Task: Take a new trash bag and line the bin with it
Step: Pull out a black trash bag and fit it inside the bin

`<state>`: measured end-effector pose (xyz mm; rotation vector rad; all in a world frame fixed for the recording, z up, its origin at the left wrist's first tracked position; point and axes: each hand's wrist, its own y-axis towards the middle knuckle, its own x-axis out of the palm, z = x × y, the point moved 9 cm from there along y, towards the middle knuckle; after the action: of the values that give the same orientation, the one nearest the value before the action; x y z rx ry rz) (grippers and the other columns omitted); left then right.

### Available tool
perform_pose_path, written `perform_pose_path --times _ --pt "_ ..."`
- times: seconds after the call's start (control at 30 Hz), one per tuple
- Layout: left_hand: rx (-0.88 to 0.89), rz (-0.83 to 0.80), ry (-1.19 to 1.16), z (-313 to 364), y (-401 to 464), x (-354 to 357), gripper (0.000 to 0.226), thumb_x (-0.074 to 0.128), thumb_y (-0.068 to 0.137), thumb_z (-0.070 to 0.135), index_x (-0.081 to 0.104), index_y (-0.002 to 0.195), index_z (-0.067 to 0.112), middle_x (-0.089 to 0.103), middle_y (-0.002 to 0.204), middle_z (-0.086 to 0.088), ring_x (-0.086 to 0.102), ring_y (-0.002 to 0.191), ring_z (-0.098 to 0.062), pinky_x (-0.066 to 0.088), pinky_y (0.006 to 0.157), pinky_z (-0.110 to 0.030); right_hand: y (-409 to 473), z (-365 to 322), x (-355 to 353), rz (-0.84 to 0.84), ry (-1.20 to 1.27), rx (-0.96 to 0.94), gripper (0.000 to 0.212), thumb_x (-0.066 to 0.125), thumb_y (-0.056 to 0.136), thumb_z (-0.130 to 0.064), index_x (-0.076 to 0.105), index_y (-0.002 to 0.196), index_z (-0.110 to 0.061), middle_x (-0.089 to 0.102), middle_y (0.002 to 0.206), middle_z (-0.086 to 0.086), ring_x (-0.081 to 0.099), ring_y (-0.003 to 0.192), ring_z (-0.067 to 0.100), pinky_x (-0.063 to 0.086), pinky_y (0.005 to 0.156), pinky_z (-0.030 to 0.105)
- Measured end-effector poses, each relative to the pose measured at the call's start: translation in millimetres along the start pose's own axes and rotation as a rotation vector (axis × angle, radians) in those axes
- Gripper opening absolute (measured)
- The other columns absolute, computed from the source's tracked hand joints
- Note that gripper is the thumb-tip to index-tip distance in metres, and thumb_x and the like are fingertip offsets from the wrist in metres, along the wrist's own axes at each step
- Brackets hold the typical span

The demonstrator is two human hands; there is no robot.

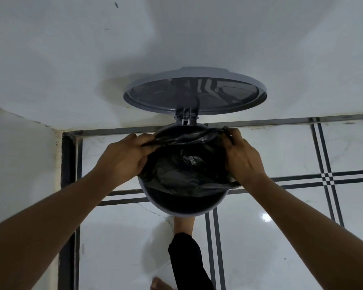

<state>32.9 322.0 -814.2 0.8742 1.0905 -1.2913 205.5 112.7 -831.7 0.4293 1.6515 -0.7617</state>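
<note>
A round grey pedal bin (184, 212) stands on the tiled floor against the white wall, its lid (195, 95) swung up and open. A black trash bag (184, 166) lies crumpled across the bin's mouth, covering the far part while the near part of the opening shows. My left hand (124, 158) grips the bag's edge at the bin's left rim. My right hand (242, 155) grips the bag's edge at the right rim, pulling it over the side.
The bin sits near a room corner, with white walls (50, 59) behind and to the left. My foot (183, 225) in a dark trouser leg presses at the bin's base; the other foot's toes (159, 286) show at the bottom edge. White floor tiles with dark stripes lie all around.
</note>
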Motion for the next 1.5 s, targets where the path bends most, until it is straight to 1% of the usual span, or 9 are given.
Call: perform_pose_path --times 0.23,0.43,0.63,0.73,0.97,1.07,1.27,1.37,1.5 --pt "-0.438 -0.411 -0.376 -42 26 36 0.091 0.069 0.083 0.01 0.027 0.159 0.039 0.04 0.132 -0.009 0.058 0.11 -0.033 0.052 0.088 -0.032 40 1 12 -0.245 0.182 0.128 0.086 0.06 0.085 -0.023 0.018 0.161 -0.026 0.042 0.139 0.011 0.064 0.105 0.042 0.058 0.086 0.051" --pt "-0.771 -0.604 -0.546 -69 26 65 0.082 0.041 0.089 -0.002 0.036 0.154 0.048 0.057 0.097 -0.011 0.044 0.06 -0.02 0.035 0.042 -0.022 64 20 33 -0.513 0.176 0.208 0.059 0.04 0.085 -0.025 0.056 0.14 -0.037 0.056 0.121 0.012 0.062 0.108 0.035 0.056 0.093 0.046" --pt "-0.764 -0.192 -0.471 -84 -7 63 0.051 0.067 0.087 0.004 0.071 0.132 0.027 0.071 0.111 -0.006 0.066 0.094 -0.026 0.052 0.074 -0.028 10 59 62 -0.643 0.874 0.672 0.009 0.048 0.087 -0.018 0.056 0.084 -0.015 0.045 0.08 0.005 0.039 0.074 0.018 0.035 0.058 0.028" --pt "-0.819 0.056 -0.638 -81 -36 60 0.041 0.068 0.085 -0.002 0.079 0.113 0.026 0.075 0.107 -0.007 0.069 0.068 -0.028 0.058 0.063 -0.028 -30 71 79 -0.596 1.241 0.859 0.009 0.058 0.078 -0.025 0.056 0.071 -0.02 0.045 0.069 -0.003 0.038 0.062 0.014 0.029 0.051 0.025" --pt "-1.14 -0.102 -1.214 -55 -82 87 0.016 0.073 0.093 0.025 0.075 0.106 0.033 0.075 0.097 -0.002 0.069 0.086 -0.025 0.048 0.07 -0.035 -86 55 118 -0.465 1.818 1.002 0.016 0.075 0.087 -0.025 0.071 0.101 -0.018 0.064 0.087 -0.004 0.054 0.064 0.005 0.035 0.044 0.014" --pt "-1.02 -0.064 -1.186 -38 -86 76 0.053 0.091 0.076 0.018 0.067 0.116 0.042 0.071 0.11 0.009 0.074 0.082 -0.024 0.059 0.071 -0.038 -92 39 118 -0.412 2.048 0.948 0.015 0.068 0.093 -0.019 0.074 0.106 -0.019 0.068 0.093 -0.005 0.057 0.07 0.005 0.039 0.047 0.012" --pt "-0.998 0.085 -1.075 -31 -106 80 0.083 0.077 0.076 -0.011 0.061 0.13 0.05 0.069 0.116 -0.003 0.076 0.084 -0.028 0.063 0.079 -0.046 -109 28 122 -0.308 2.088 0.97 0.034 0.056 0.094 -0.004 0.075 0.115 -0.022 0.068 0.093 -0.008 0.056 0.069 0.001 0.043 0.052 0.012" --pt "-0.944 0.173 -0.948 -24 -119 81 0.077 0.074 0.078 -0.016 0.062 0.138 0.03 0.062 0.121 -0.003 0.075 0.089 -0.023 0.06 0.079 -0.022 -124 33 128 -0.205 1.979 1.098 0.033 0.064 0.092 -0.006 0.077 0.117 -0.023 0.068 0.093 -0.007 0.055 0.074 0.007 0.044 0.064 0.019" --pt "-1.018 0.33 -0.929 -2 -141 89 0.042 0.074 0.077 -0.016 0.071 0.095 0.022 0.072 0.095 -0.001 0.072 0.081 -0.001 0.047 0.073 -0.003 -144 29 127 -0.081 1.838 1.216 0.015 0.068 0.093 -0.009 0.066 0.099 -0.023 0.068 0.094 0.001 0.059 0.076 0.014 0.044 0.066 0.026"
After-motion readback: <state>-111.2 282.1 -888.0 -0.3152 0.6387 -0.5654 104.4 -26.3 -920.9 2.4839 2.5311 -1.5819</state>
